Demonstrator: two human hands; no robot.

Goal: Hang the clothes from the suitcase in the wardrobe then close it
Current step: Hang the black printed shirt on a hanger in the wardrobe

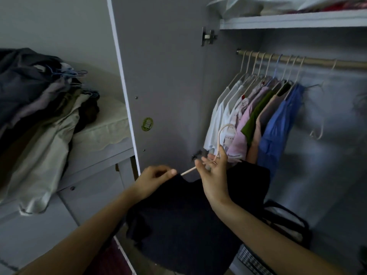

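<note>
A dark navy garment [178, 219] hangs on a cream hanger [221, 133] in front of the open wardrobe. My right hand [213, 175] grips the hanger just below its hook. My left hand [155, 178] pinches the garment's shoulder at the hanger's left arm. Above and to the right, the wardrobe rail [317, 62] carries several hung clothes [256, 114], white to blue. No suitcase can be seen.
The wardrobe's left door [158, 86] stands open. A heap of clothes with hangers [39, 108] lies on a bed at the left. An empty hanger [317, 132] dangles further right on the rail. A bag [286, 221] sits on the wardrobe floor; a shelf [288, 19] holds bags above.
</note>
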